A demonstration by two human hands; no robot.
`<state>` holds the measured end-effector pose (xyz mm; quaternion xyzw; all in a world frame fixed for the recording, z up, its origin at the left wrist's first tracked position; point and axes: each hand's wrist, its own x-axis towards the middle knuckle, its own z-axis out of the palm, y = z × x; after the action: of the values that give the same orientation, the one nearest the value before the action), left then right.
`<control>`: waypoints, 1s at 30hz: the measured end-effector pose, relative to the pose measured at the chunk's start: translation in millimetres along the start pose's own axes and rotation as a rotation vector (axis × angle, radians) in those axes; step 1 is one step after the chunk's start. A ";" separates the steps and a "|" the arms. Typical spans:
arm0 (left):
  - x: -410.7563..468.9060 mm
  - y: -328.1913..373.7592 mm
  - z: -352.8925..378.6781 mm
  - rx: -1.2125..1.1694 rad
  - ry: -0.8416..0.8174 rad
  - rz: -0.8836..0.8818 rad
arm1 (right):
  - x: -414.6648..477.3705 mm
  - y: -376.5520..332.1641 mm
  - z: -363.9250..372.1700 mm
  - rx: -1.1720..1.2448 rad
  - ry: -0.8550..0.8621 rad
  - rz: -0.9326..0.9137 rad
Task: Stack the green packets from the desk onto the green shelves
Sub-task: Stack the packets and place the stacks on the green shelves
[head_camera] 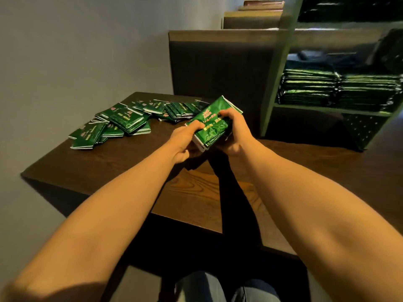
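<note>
Bundle of green packets (212, 124) at frame centre, held tilted over desk (104, 164). Left hand (185, 138) clamps near-left edge, thumb on top; right hand (234, 129) curls round right side. Foil glossy, so likely slick, thin, light. Layers could slide apart, so squeeze from both ends and keep edges squared. Loose packets (122, 122) sprawl left of centre. Green shelves (281, 62) upper right, stacked packets (340, 90) on them.

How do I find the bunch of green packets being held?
Start at the dark wooden desk beside the green metal shelves. Right of the loose green packets scattered there, the left hand and right hand grip one neat bundle of green packets, the only one held.
</note>
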<state>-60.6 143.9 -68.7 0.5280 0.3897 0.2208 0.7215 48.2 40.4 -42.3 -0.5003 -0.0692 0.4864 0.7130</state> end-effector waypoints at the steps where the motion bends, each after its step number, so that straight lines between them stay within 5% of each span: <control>1: -5.6 10.2 -0.9 0.005 0.004 -0.013 | -3.2 -4.5 5.2 -0.011 0.018 0.004; 7: -58.9 121.7 7.0 0.041 -0.014 -0.106 | -52.1 -74.0 69.1 -0.100 0.032 0.026; 14: -100.0 239.7 32.7 0.478 -0.367 -0.203 | -112.6 -174.8 90.1 -0.280 0.022 -0.134; 23: -135.6 299.3 147.2 0.592 -0.643 0.056 | -187.9 -275.6 43.3 -0.409 0.116 -0.349; 30: -167.5 336.1 223.0 0.523 -0.628 0.254 | -227.6 -344.5 16.2 -0.370 0.141 -0.456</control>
<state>47.7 6.0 331.3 0.7786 0.1256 0.0301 0.6141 136.0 -131.8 322.9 -0.6257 -0.2177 0.2571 0.7036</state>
